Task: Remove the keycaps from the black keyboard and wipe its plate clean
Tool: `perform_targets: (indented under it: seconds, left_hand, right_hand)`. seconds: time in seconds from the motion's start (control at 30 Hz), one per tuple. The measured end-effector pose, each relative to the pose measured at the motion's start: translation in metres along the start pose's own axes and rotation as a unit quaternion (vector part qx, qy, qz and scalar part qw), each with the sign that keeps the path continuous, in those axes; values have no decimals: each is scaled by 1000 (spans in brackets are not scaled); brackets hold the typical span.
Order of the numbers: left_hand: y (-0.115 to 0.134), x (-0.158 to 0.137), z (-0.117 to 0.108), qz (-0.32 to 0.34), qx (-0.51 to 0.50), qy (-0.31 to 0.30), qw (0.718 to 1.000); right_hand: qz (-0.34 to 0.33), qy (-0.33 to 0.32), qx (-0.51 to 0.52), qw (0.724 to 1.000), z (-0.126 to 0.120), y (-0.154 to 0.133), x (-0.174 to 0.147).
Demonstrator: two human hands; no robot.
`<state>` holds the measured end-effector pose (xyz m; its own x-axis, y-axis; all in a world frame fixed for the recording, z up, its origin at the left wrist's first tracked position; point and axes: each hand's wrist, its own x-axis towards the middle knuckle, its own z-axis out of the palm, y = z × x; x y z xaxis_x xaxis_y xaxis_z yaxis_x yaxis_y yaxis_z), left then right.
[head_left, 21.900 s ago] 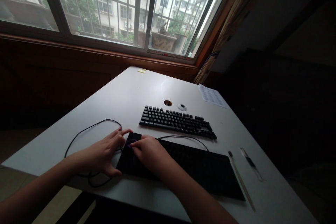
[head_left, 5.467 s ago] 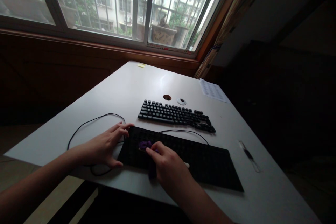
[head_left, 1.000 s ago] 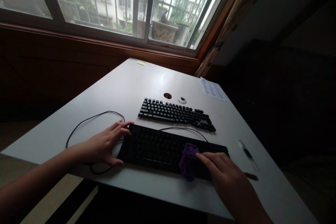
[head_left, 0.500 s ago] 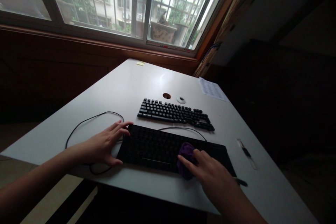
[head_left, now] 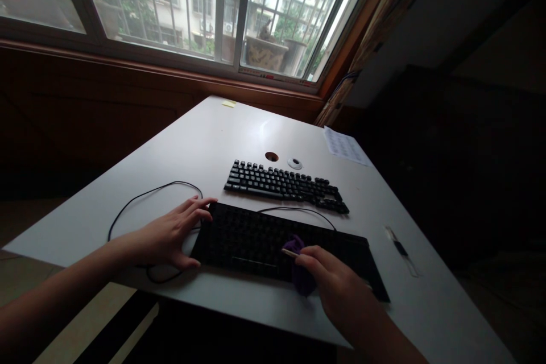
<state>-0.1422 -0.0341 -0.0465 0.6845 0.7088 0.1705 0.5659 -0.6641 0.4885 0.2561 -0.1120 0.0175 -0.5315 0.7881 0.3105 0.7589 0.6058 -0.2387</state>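
Keyboards lie one behind the other on the white table (head_left: 222, 136). The near keyboard (head_left: 256, 239) is large and black and sits close to the table's front edge; its keys are hard to make out in the dim light. The left hand (head_left: 168, 236) rests at its left end, fingers spread and open, fingertips on the upper left corner and thumb against the front left corner, gripping nothing. The right hand (head_left: 336, 287) lies over the keyboard's right half, fingers curled down onto a purple cloth (head_left: 298, 273) bunched on the keys near the front edge. A thin pale stick (head_left: 289, 252) pokes out leftward from under the fingertips, over the cloth; how it is gripped cannot be told.

A black cable (head_left: 149, 193) loops across the table left of the left hand. The far keyboard (head_left: 285, 185) is smaller, with raised black keys. Behind it are a round hole (head_left: 272, 156) in the table and a round cap (head_left: 294, 163) just beside it. A small dark tool (head_left: 401, 248) lies to the right, well apart from the near keyboard. A printed sheet (head_left: 344, 147) lies at the far right edge, a yellow note (head_left: 229, 103) at the far edge below the window (head_left: 205, 5).
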Motion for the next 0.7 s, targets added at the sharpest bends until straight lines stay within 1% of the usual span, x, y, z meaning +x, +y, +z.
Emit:
perform_targets:
  seconds: [0.13, 0.17, 0.27, 0.33, 0.5, 0.6, 0.7]
  left_hand:
    - [0, 0, 1, -3, 1, 2, 1000]
    - [0, 0, 1, -1, 1, 5, 1000]
    - [0, 0, 0, 6, 2, 7, 1000]
    - [0, 1, 0, 6, 1, 6, 1000]
    - [1, 1, -1, 8, -1, 6, 1000]
    - [1, 1, -1, 3, 3, 1, 1000]
    - [1, 1, -1, 1, 6, -5, 1000]
  right_hand:
    - [53, 37, 110, 992, -9, -8, 6]
    - [60, 37, 131, 989, -12, -9, 7]
    - [64, 5, 165, 984, -19, -8, 11]
    - [52, -1, 148, 988, -19, -3, 13]
    - [4, -3, 43, 999, -12, 13, 10]
    - [-5, -10, 2, 1000, -13, 20, 8]
    - [-6, -9, -64, 998, -15, 24, 7]
